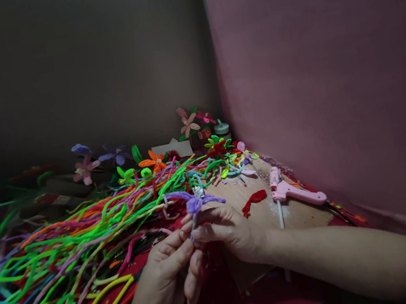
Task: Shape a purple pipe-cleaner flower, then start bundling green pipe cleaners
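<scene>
A purple pipe-cleaner flower point(195, 204) with silvery-white strands at its centre stands upright between my two hands. My right hand point(224, 226) pinches its thin stem just below the petals. Lower on the same stem, my left hand point(172, 260) closes its thumb and fingertips; the stem's lower end is hidden by the fingers. One purple petal reaches left, another to the right. Beyond my right hand, a red pipe-cleaner piece point(254, 201) lies on a brown board point(226, 190).
A pink glue gun point(286, 191) with a glue stick lies at right on the board. Loose pipe cleaners point(85, 227) heap across the left. Finished flowers, including an orange one point(153, 162), and a lidded cup point(221, 129) are at the back. A pink wall point(324, 81) bounds the right.
</scene>
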A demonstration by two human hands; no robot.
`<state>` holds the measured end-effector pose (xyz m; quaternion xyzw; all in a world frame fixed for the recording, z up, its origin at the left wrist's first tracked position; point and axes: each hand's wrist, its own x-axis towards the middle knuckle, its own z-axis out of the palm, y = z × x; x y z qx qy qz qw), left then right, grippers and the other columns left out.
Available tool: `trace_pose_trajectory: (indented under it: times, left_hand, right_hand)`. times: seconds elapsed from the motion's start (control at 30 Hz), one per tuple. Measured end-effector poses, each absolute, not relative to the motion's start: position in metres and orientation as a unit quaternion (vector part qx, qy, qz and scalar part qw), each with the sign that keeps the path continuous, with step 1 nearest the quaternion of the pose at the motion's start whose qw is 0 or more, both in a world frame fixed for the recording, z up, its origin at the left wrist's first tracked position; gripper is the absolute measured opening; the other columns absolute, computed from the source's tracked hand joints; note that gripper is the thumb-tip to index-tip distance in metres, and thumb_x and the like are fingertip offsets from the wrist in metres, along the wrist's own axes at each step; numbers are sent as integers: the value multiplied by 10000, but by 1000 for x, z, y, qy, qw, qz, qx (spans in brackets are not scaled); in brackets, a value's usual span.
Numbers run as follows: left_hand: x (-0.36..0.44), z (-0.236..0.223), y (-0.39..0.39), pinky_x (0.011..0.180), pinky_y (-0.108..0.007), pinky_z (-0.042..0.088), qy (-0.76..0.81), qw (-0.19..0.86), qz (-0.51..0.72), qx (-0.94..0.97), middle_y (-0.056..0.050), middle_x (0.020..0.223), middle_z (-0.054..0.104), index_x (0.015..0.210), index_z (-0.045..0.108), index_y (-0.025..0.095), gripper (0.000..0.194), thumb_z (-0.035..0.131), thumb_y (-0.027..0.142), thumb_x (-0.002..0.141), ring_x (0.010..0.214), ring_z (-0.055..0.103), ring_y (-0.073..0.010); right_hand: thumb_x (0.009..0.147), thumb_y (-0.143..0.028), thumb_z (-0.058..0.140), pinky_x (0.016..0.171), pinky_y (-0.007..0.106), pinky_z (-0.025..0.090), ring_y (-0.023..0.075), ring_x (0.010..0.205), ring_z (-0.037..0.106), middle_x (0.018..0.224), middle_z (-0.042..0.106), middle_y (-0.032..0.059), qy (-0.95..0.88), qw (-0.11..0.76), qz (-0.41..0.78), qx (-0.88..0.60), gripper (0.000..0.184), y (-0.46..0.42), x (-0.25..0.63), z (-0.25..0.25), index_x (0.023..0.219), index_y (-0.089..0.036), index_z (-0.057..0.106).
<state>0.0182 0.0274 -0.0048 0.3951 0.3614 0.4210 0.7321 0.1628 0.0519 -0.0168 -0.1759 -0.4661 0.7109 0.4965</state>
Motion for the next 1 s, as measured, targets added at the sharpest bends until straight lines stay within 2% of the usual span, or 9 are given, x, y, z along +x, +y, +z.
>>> trace_pose_trajectory:
  times: [0.07,0.13,0.2,0.23,0.3,0.43,0.67,0.83,1.0]
  left_hand:
    - [18,1,24,319,-162,399,364,708,430,426,29,483,587,905,636,163,192,653,293,765,294,462,-66]
    - [16,9,22,512,-189,505,382,652,464,462,-7,615,654,922,644,160,194,625,306,796,481,604,-98]
    - [12,15,23,675,-194,513,420,582,498,487,-39,751,689,949,650,148,208,590,306,827,671,654,-117]
    - [9,17,26,687,-195,506,431,560,511,490,-43,770,690,945,651,142,208,579,301,833,685,651,-117]
    - [3,18,32,627,-201,496,441,537,532,484,-34,739,675,907,650,128,189,583,283,824,608,623,-105]
    - [-3,15,43,521,-188,448,461,524,552,456,-14,666,641,852,637,114,169,614,267,785,515,568,-87]
    - [12,17,27,636,-220,485,496,434,530,533,-15,749,665,910,623,156,202,636,295,764,633,611,-119]
    - [20,3,19,725,-243,493,498,277,487,662,-18,870,689,981,611,206,234,645,254,754,783,645,-160]
    - [14,-14,21,705,-223,480,466,90,427,770,-37,882,712,985,613,204,183,566,176,811,769,671,-161]
  right_hand:
    - [702,-295,710,687,268,435,114,657,547,756,624,9,-481,486,708,-176,181,52,167,-10,832,-169,711]
    - [745,-277,659,665,289,439,113,600,534,707,610,-4,-487,483,711,-157,193,54,174,1,914,-192,699]
    - [751,-225,631,732,286,429,129,732,558,822,641,16,-478,555,662,-159,127,60,183,15,845,-197,712]
    - [749,-212,619,734,283,424,141,791,563,878,647,21,-462,585,647,-161,125,64,188,21,831,-206,713]
    - [748,-201,602,663,265,408,136,765,551,879,644,18,-451,608,632,-165,132,72,196,29,816,-215,714]
    - [758,-218,596,619,261,388,129,729,533,856,647,24,-449,603,636,-177,137,78,199,28,819,-211,718]
    - [683,-214,691,652,252,410,99,651,516,729,643,11,-421,547,689,-221,113,69,180,8,783,-182,735]
    - [693,-225,687,597,227,375,82,589,487,674,629,-3,-438,521,701,-214,146,62,174,0,822,-180,738]
    - [673,-269,722,629,237,392,81,584,474,654,624,-10,-438,503,710,-224,156,53,167,-6,796,-175,733]
